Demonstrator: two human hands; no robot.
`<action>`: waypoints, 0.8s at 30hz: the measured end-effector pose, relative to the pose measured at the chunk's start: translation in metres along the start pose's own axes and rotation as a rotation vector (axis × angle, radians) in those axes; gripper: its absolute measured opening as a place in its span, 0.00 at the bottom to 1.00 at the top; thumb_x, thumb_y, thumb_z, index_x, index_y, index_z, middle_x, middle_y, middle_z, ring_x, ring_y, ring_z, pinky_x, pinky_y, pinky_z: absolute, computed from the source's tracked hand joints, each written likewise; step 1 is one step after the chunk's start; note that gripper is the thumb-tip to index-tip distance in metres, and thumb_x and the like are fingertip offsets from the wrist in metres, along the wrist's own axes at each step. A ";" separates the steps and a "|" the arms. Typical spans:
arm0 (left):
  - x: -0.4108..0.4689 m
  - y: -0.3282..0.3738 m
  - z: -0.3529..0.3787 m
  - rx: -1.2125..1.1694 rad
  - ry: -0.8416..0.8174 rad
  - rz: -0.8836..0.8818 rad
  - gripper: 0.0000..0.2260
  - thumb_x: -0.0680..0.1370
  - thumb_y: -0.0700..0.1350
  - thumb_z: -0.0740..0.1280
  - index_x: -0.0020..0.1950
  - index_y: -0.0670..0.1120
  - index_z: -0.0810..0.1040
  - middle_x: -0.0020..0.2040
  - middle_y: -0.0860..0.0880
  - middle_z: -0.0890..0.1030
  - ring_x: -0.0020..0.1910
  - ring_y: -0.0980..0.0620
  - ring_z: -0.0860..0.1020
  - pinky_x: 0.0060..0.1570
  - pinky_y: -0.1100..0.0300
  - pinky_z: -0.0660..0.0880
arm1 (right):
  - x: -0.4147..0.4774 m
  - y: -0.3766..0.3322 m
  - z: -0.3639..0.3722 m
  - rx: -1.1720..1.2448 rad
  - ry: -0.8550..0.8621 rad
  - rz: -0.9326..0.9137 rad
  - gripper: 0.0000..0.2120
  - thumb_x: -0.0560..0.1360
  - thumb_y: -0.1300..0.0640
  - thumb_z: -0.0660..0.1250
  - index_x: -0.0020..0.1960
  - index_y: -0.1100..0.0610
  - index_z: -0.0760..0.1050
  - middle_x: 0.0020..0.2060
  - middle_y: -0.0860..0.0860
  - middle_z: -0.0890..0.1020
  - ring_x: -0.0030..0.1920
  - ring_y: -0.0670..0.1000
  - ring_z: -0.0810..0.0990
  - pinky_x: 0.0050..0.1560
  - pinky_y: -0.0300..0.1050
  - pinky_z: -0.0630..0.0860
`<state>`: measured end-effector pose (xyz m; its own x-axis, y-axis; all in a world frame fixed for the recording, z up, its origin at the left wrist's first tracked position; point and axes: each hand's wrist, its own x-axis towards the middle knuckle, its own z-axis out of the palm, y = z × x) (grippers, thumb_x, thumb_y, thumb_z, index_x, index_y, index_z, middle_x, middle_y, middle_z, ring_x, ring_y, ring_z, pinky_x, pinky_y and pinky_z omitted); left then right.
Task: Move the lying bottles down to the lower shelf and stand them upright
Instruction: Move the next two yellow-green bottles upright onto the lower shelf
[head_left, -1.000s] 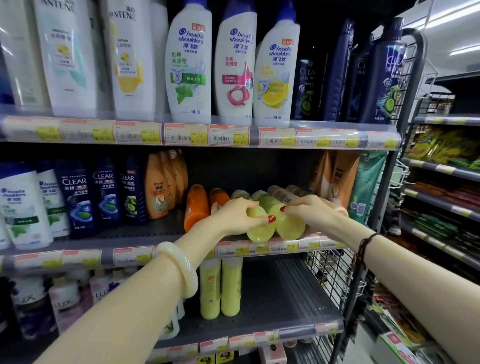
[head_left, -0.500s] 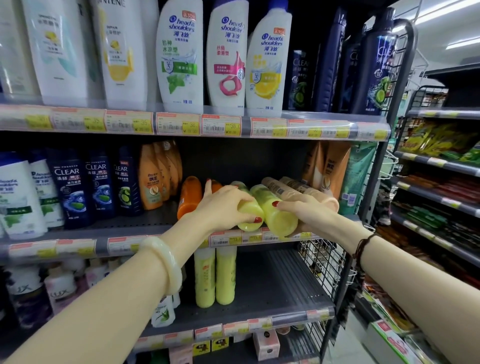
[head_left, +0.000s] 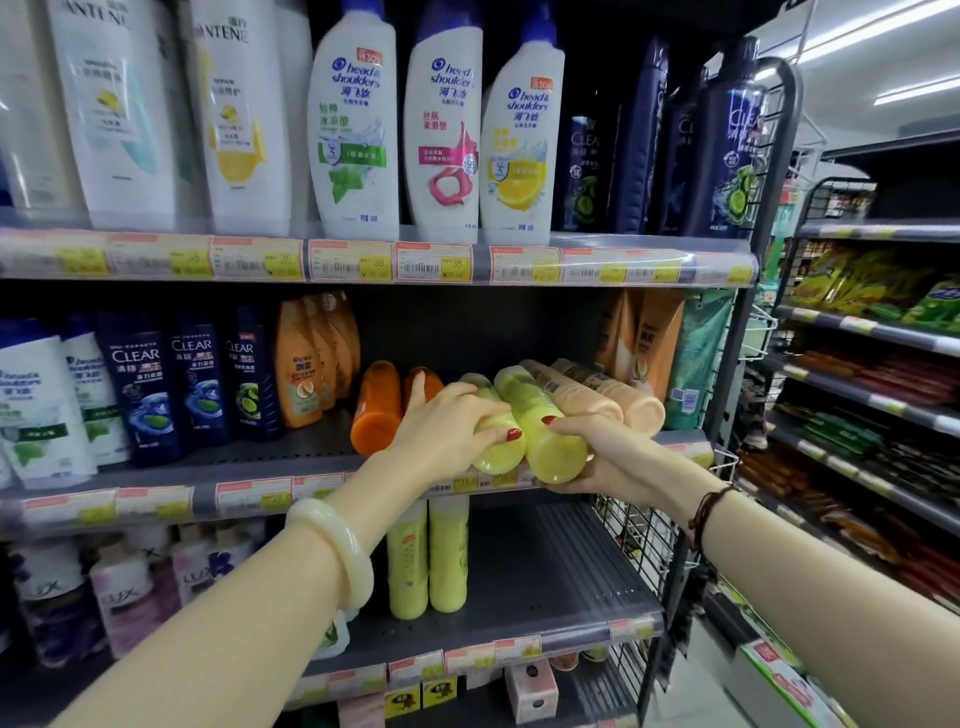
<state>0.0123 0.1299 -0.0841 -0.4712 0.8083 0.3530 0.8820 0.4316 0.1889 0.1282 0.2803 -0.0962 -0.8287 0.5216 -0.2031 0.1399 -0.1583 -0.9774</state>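
Note:
Several bottles lie on their sides on the middle shelf (head_left: 291, 457): two orange ones (head_left: 376, 405), two yellow-green ones and two peach ones (head_left: 597, 395). My left hand (head_left: 447, 426) is closed over the left yellow-green bottle (head_left: 498, 457). My right hand (head_left: 597, 457) grips the right yellow-green bottle (head_left: 540, 421) from below, its base sticking out past the shelf edge. On the lower shelf (head_left: 550, 582) two yellow-green bottles (head_left: 428, 556) stand upright.
Dark Clear bottles (head_left: 140, 384) and orange bottles (head_left: 301, 364) stand to the left on the middle shelf, brown and green pouches (head_left: 670, 353) to the right. Pink Lux bottles (head_left: 124, 592) fill the lower left. A wire side panel (head_left: 639, 540) closes the shelf's right end.
Both hands have tightened on the two yellow-green bottles and drawn them slightly forward over the shelf edge. The camera shifted a little.

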 end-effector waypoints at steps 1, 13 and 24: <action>-0.002 0.001 -0.002 0.001 0.005 0.008 0.19 0.79 0.57 0.58 0.70 0.56 0.71 0.73 0.48 0.69 0.75 0.52 0.60 0.74 0.42 0.39 | 0.001 0.001 0.000 0.001 -0.003 -0.002 0.22 0.74 0.58 0.67 0.66 0.60 0.68 0.56 0.61 0.79 0.55 0.61 0.80 0.54 0.60 0.79; -0.024 0.014 0.035 -0.581 0.155 -0.174 0.20 0.79 0.58 0.57 0.68 0.52 0.74 0.74 0.46 0.69 0.74 0.45 0.63 0.73 0.46 0.62 | 0.000 0.029 -0.006 0.004 -0.119 -0.071 0.20 0.74 0.61 0.66 0.66 0.55 0.70 0.59 0.57 0.81 0.59 0.59 0.79 0.57 0.60 0.77; -0.027 0.025 0.042 -1.016 0.113 -0.552 0.28 0.65 0.39 0.77 0.60 0.49 0.68 0.51 0.52 0.76 0.55 0.48 0.77 0.58 0.48 0.76 | -0.003 0.046 -0.010 0.062 -0.093 -0.100 0.22 0.73 0.62 0.68 0.65 0.55 0.67 0.57 0.58 0.80 0.55 0.59 0.81 0.50 0.62 0.79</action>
<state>0.0468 0.1353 -0.1280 -0.8343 0.5477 0.0632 0.1742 0.1530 0.9727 0.1423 0.2799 -0.1409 -0.8839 0.4578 -0.0960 0.0230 -0.1624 -0.9865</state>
